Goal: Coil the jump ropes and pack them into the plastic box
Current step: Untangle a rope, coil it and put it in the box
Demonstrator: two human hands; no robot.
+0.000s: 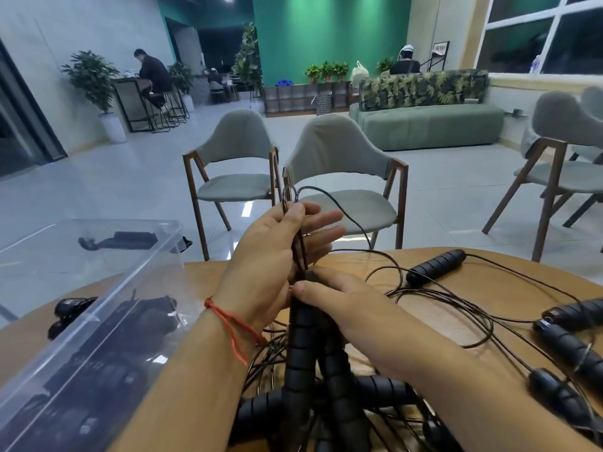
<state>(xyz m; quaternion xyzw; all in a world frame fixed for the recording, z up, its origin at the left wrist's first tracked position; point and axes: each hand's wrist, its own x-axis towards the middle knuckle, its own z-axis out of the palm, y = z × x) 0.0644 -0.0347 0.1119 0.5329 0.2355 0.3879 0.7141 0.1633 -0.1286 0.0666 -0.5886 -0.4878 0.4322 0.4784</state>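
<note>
Left hand (277, 236) pinches thin black cord loops (288, 197) upright; right hand (339, 301) grips two black ribbed foam handles (298, 350) above round wooden table (202, 278). Risk — other black jump ropes (437, 265) tangled underneath snag, loops spring open. Clear plastic box (98, 272) just left.

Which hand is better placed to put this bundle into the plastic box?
Probably the left hand: it grips the folded cord nearest the plastic box; the right hand, on the handles, would cross over.

left wrist (218, 316) | a thin red string bracelet (235, 323) is worn, knotted, ends trailing | left forearm (176, 393) and right forearm (456, 370) are seen bare
</note>
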